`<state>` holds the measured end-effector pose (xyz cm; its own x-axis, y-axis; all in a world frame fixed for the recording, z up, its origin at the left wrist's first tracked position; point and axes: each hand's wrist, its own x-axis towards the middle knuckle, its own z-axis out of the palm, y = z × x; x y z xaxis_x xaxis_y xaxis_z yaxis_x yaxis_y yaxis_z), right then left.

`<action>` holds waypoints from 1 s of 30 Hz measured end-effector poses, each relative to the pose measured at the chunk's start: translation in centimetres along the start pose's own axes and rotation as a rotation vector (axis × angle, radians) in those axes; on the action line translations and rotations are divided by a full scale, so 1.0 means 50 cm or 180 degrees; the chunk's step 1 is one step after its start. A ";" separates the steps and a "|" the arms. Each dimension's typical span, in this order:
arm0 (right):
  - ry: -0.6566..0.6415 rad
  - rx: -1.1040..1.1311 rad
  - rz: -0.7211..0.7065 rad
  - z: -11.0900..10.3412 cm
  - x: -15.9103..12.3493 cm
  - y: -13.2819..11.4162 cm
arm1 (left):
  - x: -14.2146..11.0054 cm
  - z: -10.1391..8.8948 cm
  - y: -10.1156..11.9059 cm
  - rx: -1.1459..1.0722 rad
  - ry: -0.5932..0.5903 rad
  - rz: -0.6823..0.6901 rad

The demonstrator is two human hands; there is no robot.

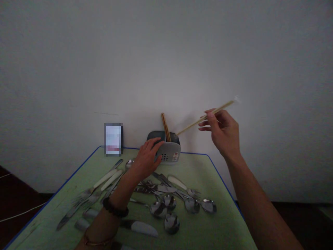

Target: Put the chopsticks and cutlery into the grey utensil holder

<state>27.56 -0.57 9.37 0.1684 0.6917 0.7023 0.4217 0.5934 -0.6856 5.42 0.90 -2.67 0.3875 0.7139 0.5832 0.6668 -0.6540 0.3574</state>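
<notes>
From where I stand, the right hand (225, 133) pinches slanted pale chopsticks (192, 125) between thumb and fingers, their lower end at the mouth of the grey holder (170, 151) on the far side of the green surface (208, 173). The left hand (148, 152) has its grip on that holder, fingers over the front rim. Brown chopsticks (165, 126) stand inside. This looks like the loading step; the next move seems to call for tipping the pale ones upright and lowering them in. Spoons (171, 223) lie nearer, loose.
</notes>
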 end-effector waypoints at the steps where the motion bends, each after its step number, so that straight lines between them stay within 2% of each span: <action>1: -0.0205 -0.0237 -0.0095 0.010 0.011 0.001 | -0.002 0.010 -0.004 0.0023 -0.0025 0.0010; 5: -0.1230 -0.1370 -0.0236 0.066 0.041 0.036 | -0.009 0.037 -0.017 0.0026 -0.0188 -0.0039; 8: -0.1926 -0.1985 0.0103 0.103 0.055 0.082 | -0.012 0.041 -0.019 -0.0047 -0.0237 -0.0052; 10: -0.2235 -0.2212 0.0294 0.119 0.062 0.110 | -0.012 0.041 -0.018 -0.0099 -0.0241 -0.0051; 12: -0.2377 -0.2304 0.0366 0.129 0.066 0.134 | -0.012 0.039 -0.016 -0.0129 -0.0251 -0.0051; 17: -0.2392 -0.2377 0.0335 0.140 0.066 0.166 | -0.011 0.034 -0.015 -0.0117 -0.0306 -0.0064; 25: -0.2181 -0.2415 0.0218 0.135 0.049 0.180 | -0.012 0.028 -0.015 -0.0119 -0.0328 -0.0038; 27: -0.2032 -0.2258 0.0161 0.125 0.029 0.174 | -0.015 0.028 -0.017 -0.0054 -0.0270 -0.0047; 30: -0.1497 -0.1895 0.0060 0.102 -0.030 0.157 | -0.016 0.026 -0.021 0.0023 -0.0164 -0.0074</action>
<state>26.08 5.16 1.97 -0.1610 0.8814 0.4442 0.8548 0.3495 -0.3837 5.23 1.35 -4.46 0.4042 0.7409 0.5364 0.6806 -0.6354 0.3649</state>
